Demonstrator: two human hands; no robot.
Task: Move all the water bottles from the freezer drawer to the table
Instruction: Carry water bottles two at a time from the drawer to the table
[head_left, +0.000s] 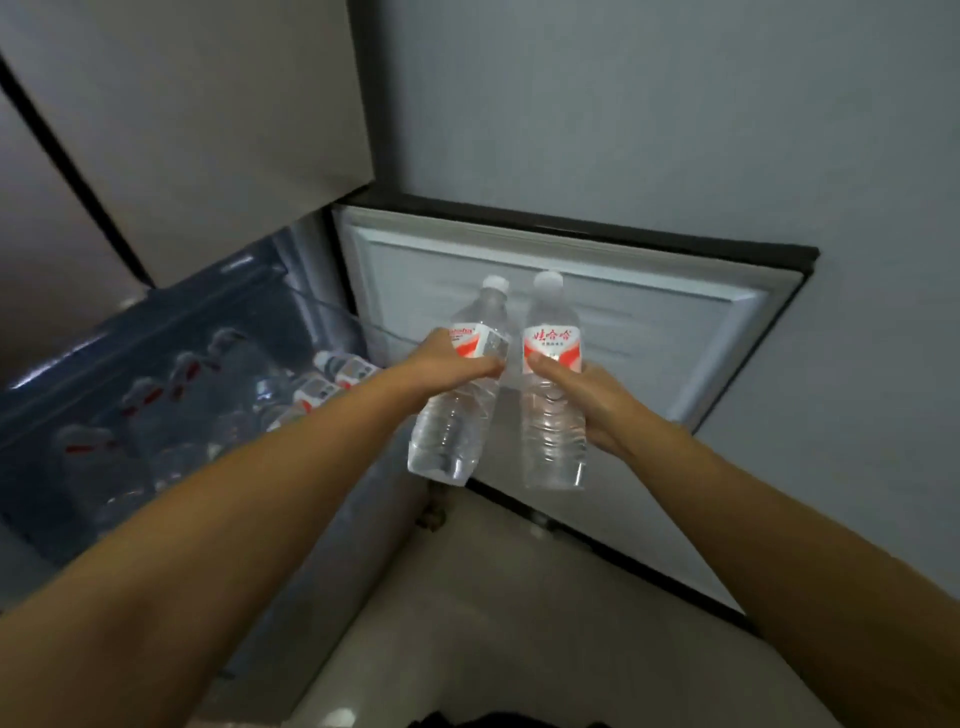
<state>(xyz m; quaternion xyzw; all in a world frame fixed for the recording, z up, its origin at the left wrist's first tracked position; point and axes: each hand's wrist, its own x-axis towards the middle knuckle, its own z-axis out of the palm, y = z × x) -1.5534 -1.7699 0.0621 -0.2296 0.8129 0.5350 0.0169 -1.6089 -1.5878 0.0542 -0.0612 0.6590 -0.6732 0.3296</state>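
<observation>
Two bottles are up, mid-frame: your left hand (457, 364) grips one bottle (460, 395), right hand (597, 400) wraps the other (551, 395). Held by the label for carrying w/o slip; more remain in the drawer (156, 415), lower left.

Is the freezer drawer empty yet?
No. The freezer drawer still holds several bottles; each hand grips one more outside it.

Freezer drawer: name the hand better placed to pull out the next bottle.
Left, probably. The left hand is nearer the freezer drawer and its remaining bottles. Both hands already hold a bottle; the right hand is further away.
</observation>
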